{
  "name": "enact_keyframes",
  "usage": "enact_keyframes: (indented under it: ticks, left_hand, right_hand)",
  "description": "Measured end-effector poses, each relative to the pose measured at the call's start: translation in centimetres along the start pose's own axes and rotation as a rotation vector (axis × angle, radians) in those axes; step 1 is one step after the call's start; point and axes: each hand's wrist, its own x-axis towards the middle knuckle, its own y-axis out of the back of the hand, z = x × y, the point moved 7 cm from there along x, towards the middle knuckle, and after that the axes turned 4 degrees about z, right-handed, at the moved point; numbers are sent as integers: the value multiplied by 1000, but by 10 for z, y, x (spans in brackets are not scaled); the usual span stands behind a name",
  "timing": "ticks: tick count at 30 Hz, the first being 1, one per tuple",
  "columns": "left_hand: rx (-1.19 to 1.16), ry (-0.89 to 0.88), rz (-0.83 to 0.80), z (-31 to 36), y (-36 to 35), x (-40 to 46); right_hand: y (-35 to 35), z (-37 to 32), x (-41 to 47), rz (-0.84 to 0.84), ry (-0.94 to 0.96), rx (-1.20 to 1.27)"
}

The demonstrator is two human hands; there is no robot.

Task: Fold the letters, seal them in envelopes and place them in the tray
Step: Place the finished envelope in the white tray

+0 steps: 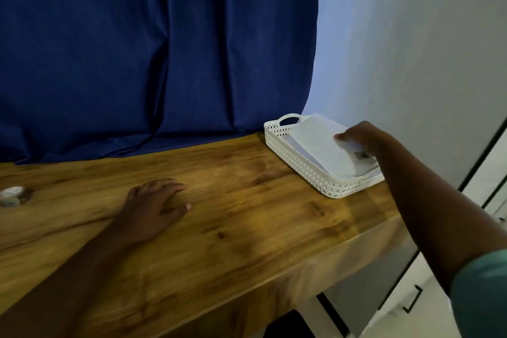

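Nearest the camera, two bare forearms reach forward over a wooden bench point(247, 228), its top a warm brown grain with darker knots and a thick front edge. A teal sleeve point(482, 291) shows at the right upper arm.

The left hand point(153, 206) lies palm down on the bench, fingers spread loosely and flat against the wood, holding nothing. Well to its left, near the frame edge, sits one small white object point(11, 195), too blurred to identify.

Farther along, at the right rear corner of the bench, stands one white tray point(296, 162) with lattice-cut walls and a handle slot in its far end. Inside it rests a stack of white envelopes point(323, 151), the top one tilted with its far edge riding above the rim; how many are in the stack cannot be counted. The right hand point(362, 137) is over the tray, its fingers bent down onto the right side of the top envelope; whether it grips the envelope or only presses on it cannot be told. A small dark mark shows on the envelope just below the hand.

Behind the bench hangs a dark blue curtain point(137, 49), its hem bunched on the bench top. To the right is a pale wall point(397, 49), and lower right a white cabinet point(428, 291) with one black handle.
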Motion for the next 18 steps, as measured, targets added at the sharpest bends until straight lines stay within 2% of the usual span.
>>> enact_keyframes:
  ticks: [6, 11, 14, 16, 18]
  left_hand:
    - [9, 0, -3, -4, -1, 1]
    - [8, -22, 9, -5, -2, 2]
    - [8, -26, 12, -5, -3, 3]
    - [15, -22, 14, -5, -3, 4]
    - [17, -20, 17, -5, -3, 4]
  right_hand:
    - [-27, 6, 2, -69, -8, -2]
    - [-32, 0, 0, -74, 110, -157]
    - [-17, -26, -14, 69, 291, -373]
    - [-11, -58, -33, 193, 463, -322]
    - [-20, -92, -63, 216, 625, -195]
